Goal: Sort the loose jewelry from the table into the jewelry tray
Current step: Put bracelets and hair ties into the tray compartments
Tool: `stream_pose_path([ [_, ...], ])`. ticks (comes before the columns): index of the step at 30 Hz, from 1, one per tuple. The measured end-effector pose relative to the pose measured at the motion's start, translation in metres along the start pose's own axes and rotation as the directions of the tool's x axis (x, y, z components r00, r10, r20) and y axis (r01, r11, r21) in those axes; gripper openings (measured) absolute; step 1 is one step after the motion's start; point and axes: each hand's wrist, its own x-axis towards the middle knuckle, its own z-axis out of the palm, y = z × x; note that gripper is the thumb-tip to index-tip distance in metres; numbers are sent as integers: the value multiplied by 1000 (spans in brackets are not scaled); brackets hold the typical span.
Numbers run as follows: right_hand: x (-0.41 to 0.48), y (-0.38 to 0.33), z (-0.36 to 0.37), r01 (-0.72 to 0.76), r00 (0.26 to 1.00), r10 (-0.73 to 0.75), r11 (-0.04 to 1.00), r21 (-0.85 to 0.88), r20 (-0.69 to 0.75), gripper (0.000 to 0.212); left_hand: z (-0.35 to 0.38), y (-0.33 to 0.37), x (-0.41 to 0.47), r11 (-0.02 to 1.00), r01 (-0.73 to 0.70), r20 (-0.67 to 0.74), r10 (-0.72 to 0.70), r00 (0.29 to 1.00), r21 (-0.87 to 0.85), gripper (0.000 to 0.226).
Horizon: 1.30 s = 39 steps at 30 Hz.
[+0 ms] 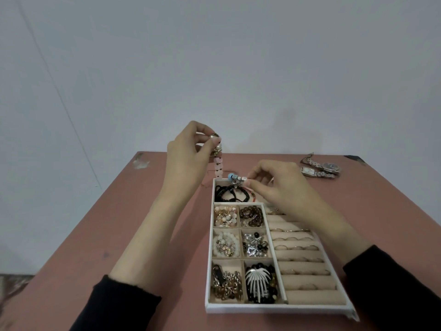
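A pink bead bracelet is pinched, dangling below the left hand. A charm bracelet is pinched by the right hand, over the jewelry tray's far end. Placing seems underway, and lowering and release are called for next.

two hands, one tray, two watches

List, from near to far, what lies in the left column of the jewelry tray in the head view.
Gold and dark metal chain links → white round bead bracelets → peach and gold bead pieces → black cord bracelets.
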Motion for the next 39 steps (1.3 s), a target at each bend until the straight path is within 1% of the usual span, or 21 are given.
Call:
stream_pose_path([
  [2,1,-4,3,38,998,-36,998,-49,44,8,0,-1,-1,1000,5,12,-5,1000,-5,12],
  [5,2,-8,8,64,993,-53,992,-105,109,6,0,0,-2,1000,9,13,-9,1000,-8,13],
  [12,3,-11,13,59,983,-41,994,-96,181,6,-1,0,-3,999,29,18,-29,999,-36,9],
  [15,4,-9,13,45,980,-26,995,-93,195,8,-1,0,-3,999,29,20,-29,999,-39,5],
  [18,4,-7,11,40,981,-16,992,-116,196,12,-1,0,-3,999,31,19,-31,999,-38,7],
  [21,3,-5,10,19,989,18,967,-252,145,17,-2,-1,-3,999,32,14,-32,999,-39,10],
  [22,3,-4,9,-4,991,38,964,-267,125,19,-2,-1,-3,999,33,15,-32,999,-39,10],
  [26,2,-3,4,-87,991,101,984,-154,90,27,1,4,-6,994,57,58,-52,997,-95,6],
  [29,4,4,-1,-148,989,145,980,-130,-31,29,8,7,-10,989,84,126,-69,990,-120,6],
  [32,7,13,-7,-207,969,189,972,-108,-161,27,18,5,-13,991,109,209,-90,974,-79,7],
  [33,7,15,-9,-219,961,197,971,-99,-196,26,22,6,-15,989,129,244,-106,964,-77,8],
  [36,5,18,-11,-252,940,229,966,-64,-252,23,33,9,-19,936,275,364,-183,913,-220,9],
  [37,4,19,-11,-260,935,238,964,-52,-263,22,35,8,-19,921,307,384,-200,901,-239,9],
  [39,3,18,-11,-266,931,243,963,-47,-272,22,37,3,-19,935,308,378,-225,898,-175,9],
])
